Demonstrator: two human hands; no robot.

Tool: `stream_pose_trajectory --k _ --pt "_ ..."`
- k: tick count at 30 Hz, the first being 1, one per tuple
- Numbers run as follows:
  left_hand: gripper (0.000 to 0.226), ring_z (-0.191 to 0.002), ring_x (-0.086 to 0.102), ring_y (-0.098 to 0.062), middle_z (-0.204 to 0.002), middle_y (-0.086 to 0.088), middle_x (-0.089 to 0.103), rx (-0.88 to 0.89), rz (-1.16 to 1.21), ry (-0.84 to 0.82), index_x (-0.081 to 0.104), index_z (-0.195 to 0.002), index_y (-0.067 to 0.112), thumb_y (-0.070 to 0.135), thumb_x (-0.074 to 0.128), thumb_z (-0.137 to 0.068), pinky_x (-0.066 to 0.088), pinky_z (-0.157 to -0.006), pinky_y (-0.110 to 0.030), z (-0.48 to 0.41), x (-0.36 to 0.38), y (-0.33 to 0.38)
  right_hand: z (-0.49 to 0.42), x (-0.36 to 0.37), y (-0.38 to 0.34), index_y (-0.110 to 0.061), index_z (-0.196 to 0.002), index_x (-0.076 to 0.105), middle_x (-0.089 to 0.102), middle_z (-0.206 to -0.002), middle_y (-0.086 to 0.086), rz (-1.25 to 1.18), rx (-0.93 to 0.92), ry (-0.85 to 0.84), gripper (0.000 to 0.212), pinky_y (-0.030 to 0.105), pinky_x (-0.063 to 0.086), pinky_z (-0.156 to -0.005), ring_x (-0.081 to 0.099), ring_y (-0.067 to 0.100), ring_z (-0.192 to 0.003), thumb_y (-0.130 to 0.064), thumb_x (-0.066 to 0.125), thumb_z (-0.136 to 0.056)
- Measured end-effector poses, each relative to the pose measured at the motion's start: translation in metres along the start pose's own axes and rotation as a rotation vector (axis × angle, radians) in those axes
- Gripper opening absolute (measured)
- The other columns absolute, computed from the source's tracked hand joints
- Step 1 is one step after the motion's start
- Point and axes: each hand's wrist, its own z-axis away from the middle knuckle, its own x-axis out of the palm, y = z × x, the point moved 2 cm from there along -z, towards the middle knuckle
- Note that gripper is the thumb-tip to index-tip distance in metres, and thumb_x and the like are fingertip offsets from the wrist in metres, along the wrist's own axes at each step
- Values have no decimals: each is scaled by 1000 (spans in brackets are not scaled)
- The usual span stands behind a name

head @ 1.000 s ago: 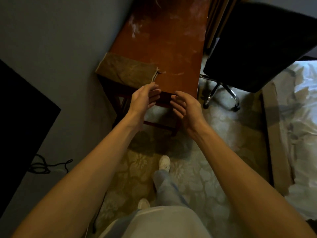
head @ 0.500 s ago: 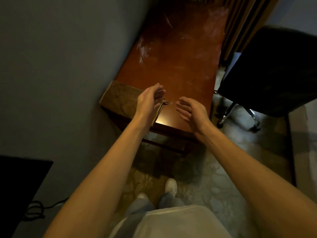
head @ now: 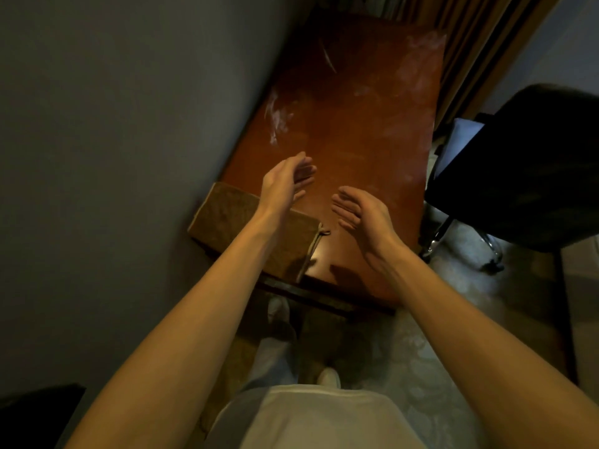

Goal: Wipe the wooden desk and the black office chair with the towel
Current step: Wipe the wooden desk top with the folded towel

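While both hands hover empty over the near end of the reddish wooden surface [head: 356, 124], the head view shows the towel [head: 223, 218] folded flat on its near-left corner, against the wall side. The left hand [head: 285, 179] is held edge-on with fingers straight and holds nothing; its forearm crosses above the towel, so the cloth lies back toward the person and slightly left of that hand. The right hand [head: 359, 209] is cupped loosely, palm turned inward, also holding nothing, just to the right of the towel's fringed end. The towel's long axis runs across the surface, roughly along the near edge. By my judgement the left hand is nearer and need only draw back and drop. Pale smears [head: 278, 118] mark the wood farther out. The black chair [head: 534, 163] stands to the right, apart from both hands. No brand, label or writing can be read.
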Motion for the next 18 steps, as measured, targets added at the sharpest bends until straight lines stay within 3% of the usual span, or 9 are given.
stream_pose_trajectory --k 4,8,13,18 --pt "30 -112 69 -15 -119 -2 74 17 -25 -49 70 -117 18 39 51 -105 48 -108 -41 -56 -1 21 -46 21 -22 -26 -113 72 79 -107 -8 -30 -19 65 22 37 51 -98 74 9 -103 -38 66 -96" --pt "29 -110 69 -13 -117 0 74 44 -98 -97 70 -116 20 40 53 -105 49 -105 -38 -104 -7 41 -81 44 -47 -25 -118 71 77 -113 -5 -18 -39 79 24 38 49 -103 73 10 -107 -36 65 -98" --pt "29 -108 68 -9 -118 3 73 9 -210 -185 70 -116 22 43 55 -103 50 -97 -31 -141 -6 40 -104 46 -62 -25 -116 72 78 -110 -7 -101 -48 161 27 35 51 -94 73 9 -104 -38 64 -94" --pt "30 -105 69 -7 -116 3 73 -60 -218 -221 69 -119 20 43 57 -103 49 -90 -26 -152 0 23 -111 33 -62 -23 -115 72 79 -108 -7 -109 -19 223 20 33 50 -96 73 10 -104 -31 62 -99"
